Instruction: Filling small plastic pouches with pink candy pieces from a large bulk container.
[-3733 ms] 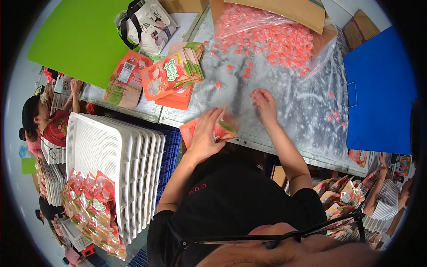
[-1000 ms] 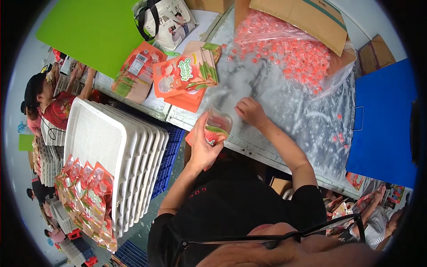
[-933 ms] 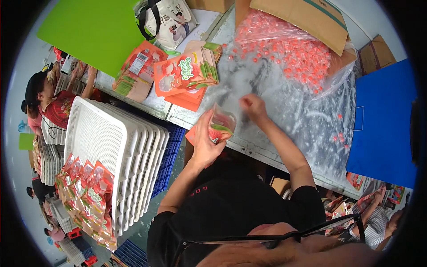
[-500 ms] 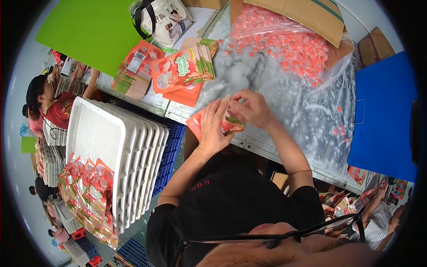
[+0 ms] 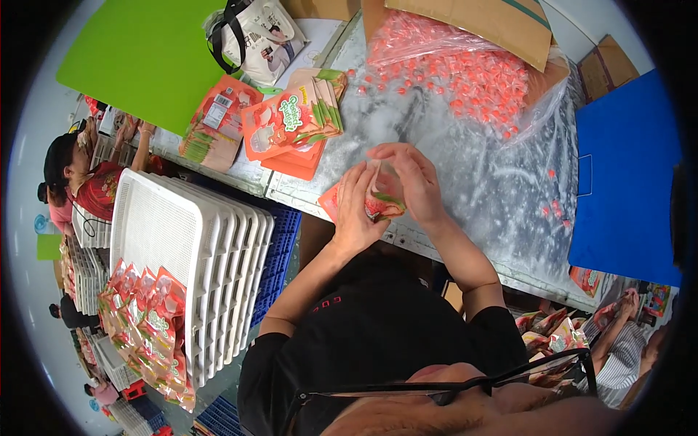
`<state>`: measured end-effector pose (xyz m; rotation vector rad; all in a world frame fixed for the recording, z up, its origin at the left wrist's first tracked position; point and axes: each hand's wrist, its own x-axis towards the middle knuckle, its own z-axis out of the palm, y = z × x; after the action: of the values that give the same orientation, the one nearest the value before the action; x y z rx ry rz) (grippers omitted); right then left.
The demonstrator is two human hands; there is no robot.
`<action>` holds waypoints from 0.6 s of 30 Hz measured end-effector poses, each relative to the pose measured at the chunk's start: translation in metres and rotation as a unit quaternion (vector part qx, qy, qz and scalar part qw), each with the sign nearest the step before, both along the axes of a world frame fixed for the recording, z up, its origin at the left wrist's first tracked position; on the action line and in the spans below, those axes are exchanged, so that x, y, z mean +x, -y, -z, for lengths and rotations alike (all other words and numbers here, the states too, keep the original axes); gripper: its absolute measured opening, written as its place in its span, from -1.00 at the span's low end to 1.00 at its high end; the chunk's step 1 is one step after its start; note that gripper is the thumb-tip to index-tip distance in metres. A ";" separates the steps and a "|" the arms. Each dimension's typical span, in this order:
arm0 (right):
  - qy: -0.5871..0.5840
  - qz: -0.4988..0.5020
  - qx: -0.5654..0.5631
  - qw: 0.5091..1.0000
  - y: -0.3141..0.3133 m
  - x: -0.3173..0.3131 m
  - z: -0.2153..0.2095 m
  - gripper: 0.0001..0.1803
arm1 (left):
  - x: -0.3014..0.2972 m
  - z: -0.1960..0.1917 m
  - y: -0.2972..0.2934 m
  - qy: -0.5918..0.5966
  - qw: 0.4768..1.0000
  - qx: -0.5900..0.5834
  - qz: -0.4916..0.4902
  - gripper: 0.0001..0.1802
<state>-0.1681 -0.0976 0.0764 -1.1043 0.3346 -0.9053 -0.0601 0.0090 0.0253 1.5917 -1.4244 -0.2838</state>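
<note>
Here, both hands close around one small pouch at the near edge of the desk.

In the head view, the left hand [image 5: 356, 211] and the right hand [image 5: 408, 178] hold an orange pouch [image 5: 379, 202] between them, each grip wrapped on it, the fingers of the right hand curled over its top. The pouch sits just above the grey desk [image 5: 502, 196]. A stack of flat orange pouches [image 5: 291, 123] lies to the left of the hands, and a clear bag of pink sweets [image 5: 465, 69] lies farther back. White trays [image 5: 189, 247] stand on edge at the lower left, beside another person in red [image 5: 87, 189].
</note>
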 end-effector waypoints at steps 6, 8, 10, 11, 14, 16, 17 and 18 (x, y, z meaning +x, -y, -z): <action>-0.250 0.206 -0.316 0.892 0.097 -0.016 0.033 -0.57 | 0.004 0.001 -0.014 -0.147 0.986 -0.073 -0.015 -0.04; -0.384 0.285 -0.397 0.784 0.169 -0.028 0.073 -0.49 | 0.002 -0.006 -0.018 -0.160 0.981 -0.107 -0.020 -0.05; -0.505 0.310 -0.415 0.691 0.226 -0.059 0.135 -0.46 | 0.002 -0.006 -0.021 -0.192 0.978 -0.078 -0.005 -0.05; -0.614 0.312 -0.422 0.589 0.241 -0.068 0.150 -0.43 | 0.003 -0.005 -0.021 -0.222 0.974 -0.044 -0.005 -0.05; -0.627 0.229 -0.467 0.580 0.206 -0.049 0.152 -0.39 | 0.008 -0.003 -0.032 -0.218 0.975 -0.042 -0.034 -0.06; -0.612 0.213 -0.478 0.593 0.177 -0.051 0.152 -0.38 | 0.007 -0.001 -0.036 -0.235 0.971 -0.022 -0.045 -0.07; -0.594 0.201 -0.490 0.605 0.165 -0.054 0.157 -0.38 | 0.008 -0.003 -0.034 -0.237 0.970 -0.020 -0.046 -0.08; -0.598 0.197 -0.484 0.607 0.161 -0.062 0.162 -0.38 | 0.008 -0.005 -0.032 -0.237 0.970 -0.019 -0.045 -0.09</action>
<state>-0.2301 -0.2584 -0.0860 -2.7143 1.3428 -0.5219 -0.0517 0.0413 0.0299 1.4300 -0.9804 -0.5398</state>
